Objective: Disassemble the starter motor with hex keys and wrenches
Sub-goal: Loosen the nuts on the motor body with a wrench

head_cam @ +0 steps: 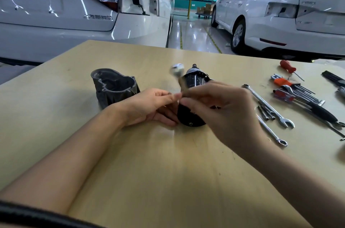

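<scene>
the motor (192, 101) lies mid-table, its housing (113, 87) set apart to its left. both hands meet above it: the right hand (222, 108) pinches a blurred tool (177, 71); the left hand (149, 106) pinches its near end, likely to steady it. wrenches (268, 106) wait right of the motor.

Left hand (149, 105): bare, no glove, ring or watch in view.
Right hand (222, 110): bare, no glove or ring in view.
Forearms: both uncovered from the wrists back to the lower edge of the view; no sleeve or cuff shows.
Garment: a dark, blurred curved edge sits behind the left forearm at the lower left corner; what it is cannot be told.
</scene>
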`<action>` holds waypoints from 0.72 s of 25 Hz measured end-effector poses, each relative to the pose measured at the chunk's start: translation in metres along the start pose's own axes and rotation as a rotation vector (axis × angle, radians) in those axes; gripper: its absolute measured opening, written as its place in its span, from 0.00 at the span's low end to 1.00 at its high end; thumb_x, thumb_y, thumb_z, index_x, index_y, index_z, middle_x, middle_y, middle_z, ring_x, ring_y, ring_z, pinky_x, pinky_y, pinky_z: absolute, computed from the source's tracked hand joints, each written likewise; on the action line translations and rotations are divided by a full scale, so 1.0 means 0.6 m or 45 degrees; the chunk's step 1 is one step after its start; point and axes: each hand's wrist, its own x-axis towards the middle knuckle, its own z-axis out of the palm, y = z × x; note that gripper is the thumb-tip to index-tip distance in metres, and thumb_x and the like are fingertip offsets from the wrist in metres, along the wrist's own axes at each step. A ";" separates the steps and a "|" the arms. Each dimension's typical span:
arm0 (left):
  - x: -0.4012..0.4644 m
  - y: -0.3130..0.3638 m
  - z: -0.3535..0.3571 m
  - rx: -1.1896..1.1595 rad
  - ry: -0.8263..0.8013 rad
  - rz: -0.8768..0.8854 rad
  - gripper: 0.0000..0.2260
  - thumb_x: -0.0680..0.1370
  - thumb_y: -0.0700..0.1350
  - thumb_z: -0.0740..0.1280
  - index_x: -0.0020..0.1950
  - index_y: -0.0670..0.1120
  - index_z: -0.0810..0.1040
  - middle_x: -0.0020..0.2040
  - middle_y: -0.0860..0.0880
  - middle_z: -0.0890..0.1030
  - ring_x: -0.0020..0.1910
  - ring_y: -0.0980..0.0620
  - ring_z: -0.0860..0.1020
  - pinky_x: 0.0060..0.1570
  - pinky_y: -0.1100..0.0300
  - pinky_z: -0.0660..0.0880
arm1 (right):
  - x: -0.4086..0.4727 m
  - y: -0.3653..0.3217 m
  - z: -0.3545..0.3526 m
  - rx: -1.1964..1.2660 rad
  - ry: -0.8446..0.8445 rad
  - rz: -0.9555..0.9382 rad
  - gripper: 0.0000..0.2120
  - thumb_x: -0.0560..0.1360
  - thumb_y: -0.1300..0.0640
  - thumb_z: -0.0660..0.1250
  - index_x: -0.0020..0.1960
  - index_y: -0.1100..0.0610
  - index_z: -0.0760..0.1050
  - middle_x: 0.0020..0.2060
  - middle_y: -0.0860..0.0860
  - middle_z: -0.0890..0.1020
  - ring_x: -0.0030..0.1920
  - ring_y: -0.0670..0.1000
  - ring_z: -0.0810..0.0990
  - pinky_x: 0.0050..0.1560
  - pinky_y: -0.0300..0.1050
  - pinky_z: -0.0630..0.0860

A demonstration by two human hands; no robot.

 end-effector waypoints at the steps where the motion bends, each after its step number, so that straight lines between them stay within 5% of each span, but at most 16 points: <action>1: 0.000 0.000 -0.005 -0.043 -0.028 -0.023 0.23 0.75 0.54 0.62 0.58 0.35 0.75 0.44 0.41 0.81 0.39 0.49 0.82 0.40 0.58 0.82 | 0.009 -0.004 0.008 -0.163 -0.107 -0.100 0.04 0.69 0.62 0.75 0.43 0.56 0.85 0.34 0.50 0.82 0.33 0.44 0.77 0.37 0.34 0.73; 5: -0.008 0.006 -0.022 -0.163 -0.130 -0.135 0.26 0.75 0.61 0.56 0.52 0.39 0.77 0.38 0.49 0.81 0.37 0.56 0.80 0.38 0.64 0.78 | 0.028 -0.012 0.037 -0.658 -0.697 -0.396 0.07 0.72 0.64 0.69 0.46 0.57 0.84 0.41 0.51 0.80 0.40 0.47 0.69 0.45 0.38 0.69; 7: -0.010 0.007 -0.022 -0.173 -0.143 -0.141 0.28 0.75 0.63 0.57 0.58 0.39 0.75 0.43 0.47 0.79 0.42 0.53 0.78 0.41 0.62 0.79 | 0.026 -0.010 0.043 -0.793 -0.755 -0.549 0.06 0.72 0.66 0.67 0.45 0.59 0.83 0.41 0.53 0.79 0.42 0.49 0.69 0.47 0.40 0.69; 11: -0.008 0.005 -0.016 -0.117 -0.076 -0.130 0.34 0.74 0.61 0.60 0.65 0.32 0.71 0.52 0.38 0.78 0.53 0.42 0.76 0.52 0.55 0.78 | 0.011 -0.005 0.013 -0.363 -0.437 -0.441 0.03 0.72 0.64 0.72 0.44 0.60 0.82 0.37 0.48 0.77 0.38 0.42 0.72 0.43 0.29 0.66; 15: -0.006 0.006 -0.007 -0.107 -0.064 -0.069 0.24 0.73 0.54 0.63 0.56 0.34 0.75 0.48 0.39 0.80 0.43 0.46 0.82 0.44 0.55 0.82 | -0.017 0.006 -0.026 0.419 -0.018 0.218 0.04 0.71 0.59 0.72 0.43 0.58 0.78 0.35 0.48 0.82 0.34 0.45 0.78 0.38 0.35 0.75; 18: -0.005 0.001 0.000 -0.046 0.002 0.029 0.16 0.71 0.49 0.67 0.50 0.37 0.76 0.46 0.41 0.82 0.41 0.49 0.82 0.39 0.56 0.82 | -0.035 0.018 -0.043 0.702 0.227 0.628 0.06 0.69 0.58 0.69 0.44 0.60 0.78 0.34 0.53 0.83 0.35 0.50 0.82 0.37 0.39 0.77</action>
